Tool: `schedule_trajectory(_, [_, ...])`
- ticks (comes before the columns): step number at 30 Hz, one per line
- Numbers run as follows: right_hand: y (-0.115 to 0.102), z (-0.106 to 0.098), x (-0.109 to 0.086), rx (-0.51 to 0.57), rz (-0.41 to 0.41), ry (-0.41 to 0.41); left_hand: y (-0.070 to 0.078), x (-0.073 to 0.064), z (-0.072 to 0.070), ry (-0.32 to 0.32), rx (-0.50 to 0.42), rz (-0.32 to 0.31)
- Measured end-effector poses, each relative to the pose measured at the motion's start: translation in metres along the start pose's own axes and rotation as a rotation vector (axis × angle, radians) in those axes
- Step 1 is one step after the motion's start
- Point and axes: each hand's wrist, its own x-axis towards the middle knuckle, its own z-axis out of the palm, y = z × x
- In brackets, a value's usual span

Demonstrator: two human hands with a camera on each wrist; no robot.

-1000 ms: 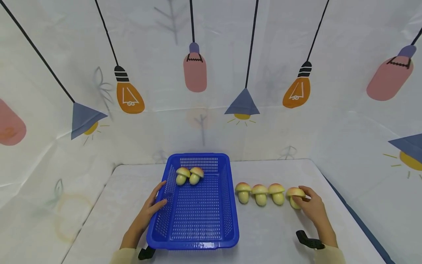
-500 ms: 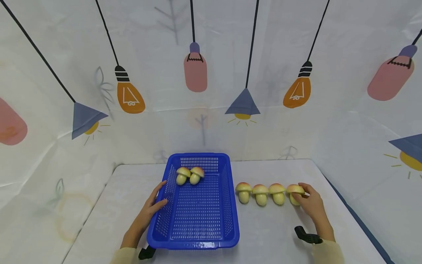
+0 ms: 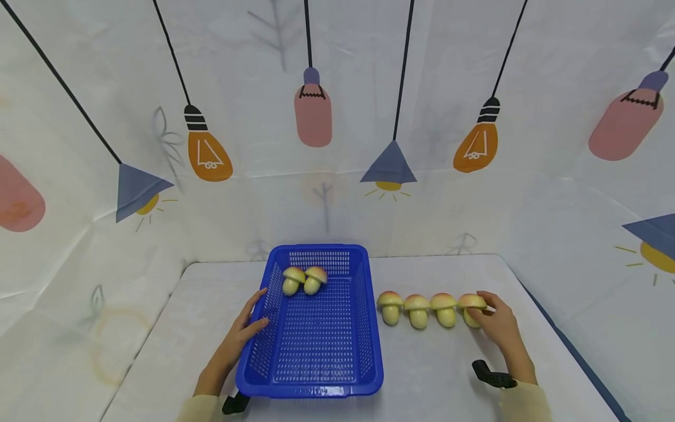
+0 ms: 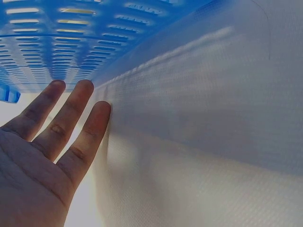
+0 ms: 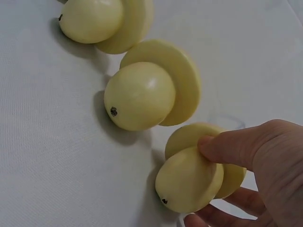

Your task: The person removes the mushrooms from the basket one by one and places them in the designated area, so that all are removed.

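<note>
My right hand [image 3: 500,328] pinches the rightmost toy mushroom [image 3: 471,302], which has a pale stem and a yellow cap tinged red. In the right wrist view my thumb presses where cap and stem meet on this mushroom [image 5: 189,179], with fingers on its far side. Left of it, three more toy mushrooms [image 3: 444,316] lie in a row on the white tabletop. A blue perforated plastic basket [image 3: 375,351] stands beside the row. My left hand [image 3: 232,346] rests at the basket's left rim; three straight fingers [image 4: 75,109] show beside its outer wall in the left wrist view.
Two toy mushrooms [image 3: 312,280] lie side by side at the far end inside the basket. A white cloth wall [image 3: 327,217] printed with hanging lamps rises behind the table [image 3: 432,375]. Black straps [image 3: 493,375] circle both wrists.
My right hand and the rightmost mushroom have shifted slightly left, so its cap meets the neighbouring one. My left hand stays at the basket's rim.
</note>
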Motion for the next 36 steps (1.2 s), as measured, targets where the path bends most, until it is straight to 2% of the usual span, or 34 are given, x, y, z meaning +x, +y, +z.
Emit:
schedule_trajectory(13, [-0.004,-0.004,-0.002,-0.021,0.003,-0.012,-0.001,0.001,-0.001,0.009,-0.005,0.006])
schedule_trajectory(20, [-0.013,-0.012,-0.004,-0.039,0.006,-0.024,0.0,0.0,-0.001,0.015,0.001,-0.004])
schedule_trajectory(29, [-0.041,-0.019,-0.003,-0.085,-0.101,0.008,0.001,0.0,-0.001,0.012,0.018,-0.003])
schedule_trajectory(36, [-0.071,-0.008,0.001,-0.078,-0.153,-0.005,0.0,0.0,-0.001,0.029,0.024,-0.009])
